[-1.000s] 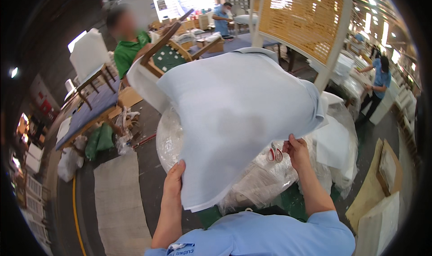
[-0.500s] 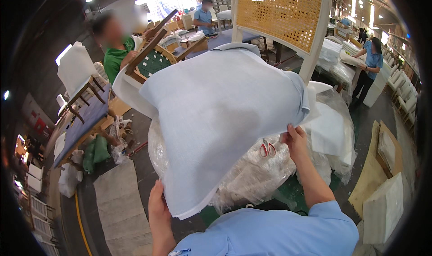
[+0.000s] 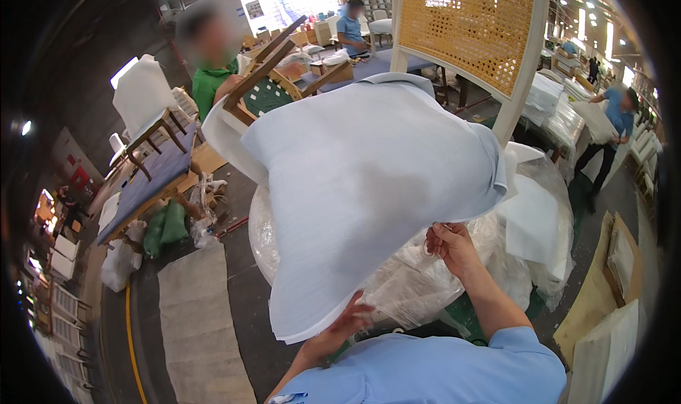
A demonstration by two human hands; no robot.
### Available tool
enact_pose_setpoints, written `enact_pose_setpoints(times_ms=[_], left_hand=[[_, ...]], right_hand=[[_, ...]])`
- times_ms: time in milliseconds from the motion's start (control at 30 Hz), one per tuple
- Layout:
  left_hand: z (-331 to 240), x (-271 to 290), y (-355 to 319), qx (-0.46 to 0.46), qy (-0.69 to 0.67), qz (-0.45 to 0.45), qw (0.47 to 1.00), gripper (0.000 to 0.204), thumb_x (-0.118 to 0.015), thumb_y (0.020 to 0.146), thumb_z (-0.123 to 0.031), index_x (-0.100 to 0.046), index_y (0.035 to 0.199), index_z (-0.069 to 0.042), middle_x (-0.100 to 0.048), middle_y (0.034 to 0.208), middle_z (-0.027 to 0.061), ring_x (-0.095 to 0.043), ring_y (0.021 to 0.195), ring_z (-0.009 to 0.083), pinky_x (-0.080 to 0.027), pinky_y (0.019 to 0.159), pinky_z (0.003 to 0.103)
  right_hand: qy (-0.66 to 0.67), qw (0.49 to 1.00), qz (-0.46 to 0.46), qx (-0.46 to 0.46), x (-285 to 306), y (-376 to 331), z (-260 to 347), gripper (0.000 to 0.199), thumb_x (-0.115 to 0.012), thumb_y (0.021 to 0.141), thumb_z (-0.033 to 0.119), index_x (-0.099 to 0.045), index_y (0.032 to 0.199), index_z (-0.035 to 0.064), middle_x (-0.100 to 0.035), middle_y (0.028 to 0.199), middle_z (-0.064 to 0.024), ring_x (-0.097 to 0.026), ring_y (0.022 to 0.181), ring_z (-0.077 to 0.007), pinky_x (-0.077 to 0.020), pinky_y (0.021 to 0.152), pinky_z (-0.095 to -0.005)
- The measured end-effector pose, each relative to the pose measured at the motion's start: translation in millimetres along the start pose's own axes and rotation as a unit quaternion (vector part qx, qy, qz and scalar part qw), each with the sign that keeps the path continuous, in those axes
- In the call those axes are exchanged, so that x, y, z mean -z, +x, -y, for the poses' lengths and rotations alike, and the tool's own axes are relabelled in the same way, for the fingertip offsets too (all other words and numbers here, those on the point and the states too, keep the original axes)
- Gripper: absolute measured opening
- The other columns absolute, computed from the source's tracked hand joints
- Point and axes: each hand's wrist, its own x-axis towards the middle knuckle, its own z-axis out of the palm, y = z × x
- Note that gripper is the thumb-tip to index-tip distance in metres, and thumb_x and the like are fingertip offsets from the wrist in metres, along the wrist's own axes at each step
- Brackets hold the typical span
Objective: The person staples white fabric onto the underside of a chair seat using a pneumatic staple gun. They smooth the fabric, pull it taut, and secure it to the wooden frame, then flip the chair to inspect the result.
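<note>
1. Since the earlier frames, the left hand (image 3: 349, 320) has left the lower-left side of the pale blue, draped fabric sheet (image 3: 333, 156) and moved inward to its lower edge, fingers spread apart
2. The right hand (image 3: 452, 248) has shifted inward along the near edge, fingers curled; whether they pinch the fabric, I cannot tell
3. The 2 hands are apart
4. The sheet sits above clear crinkled plastic wrapping (image 3: 404, 283), before a white-framed woven cane panel (image 3: 464, 31)
5. It bulges smoothly, with a darker grey patch near its middle, right-side folds and a drooping lower-left corner
</note>
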Motion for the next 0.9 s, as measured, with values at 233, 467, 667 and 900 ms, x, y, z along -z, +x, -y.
enact_pose_setpoints(times_ms=[233,467,667,900], left_hand=[[-15,-43,78,-0.021,-0.025,-0.053,0.998,0.047,-0.053,0.110,-0.032,-0.046,0.148,-0.006,-0.065,0.130,0.0199,-0.069,0.106,0.0267,-0.056,0.098,0.042],[-23,-58,96,-0.043,-0.060,-0.145,0.987,0.044,-0.054,0.109,-0.038,-0.055,0.133,-0.002,-0.071,0.111,0.0170,-0.071,0.091,0.0257,-0.059,0.088,0.042],[-26,-59,96,-0.012,0.005,-0.218,0.976,0.042,-0.056,0.108,-0.039,-0.062,0.122,-0.001,-0.071,0.106,0.0157,-0.071,0.087,0.0255,-0.059,0.086,0.041],[-14,-67,83,-0.045,-0.215,-0.227,0.949,0.027,-0.061,0.107,-0.025,-0.068,0.120,-0.003,-0.072,0.106,0.0128,-0.072,0.083,0.0226,-0.061,0.083,0.040]], right_hand=[[0.045,0.992,0.081,-0.089,-21,-7,-21,0.013,-0.070,0.100,0.018,-0.065,0.102,0.0056,-0.071,0.094,-0.0067,-0.068,0.076,-0.0192,-0.0560,0.072,-0.0325],[0.045,0.992,0.067,-0.096,-20,-4,-21,0.014,-0.071,0.099,0.019,-0.067,0.098,0.0056,-0.071,0.088,-0.0066,-0.067,0.075,-0.0185,-0.0554,0.070,-0.0323],[0.033,0.999,0.006,-0.031,-15,-6,-15,0.013,-0.073,0.097,0.018,-0.069,0.099,0.0059,-0.071,0.085,-0.0059,-0.067,0.070,-0.0174,-0.0554,0.065,-0.0325],[0.083,0.996,-0.027,-0.015,-21,-8,-14,0.011,-0.074,0.097,0.018,-0.069,0.101,0.0086,-0.071,0.086,-0.0035,-0.067,0.066,-0.0148,-0.0556,0.062,-0.0310]])
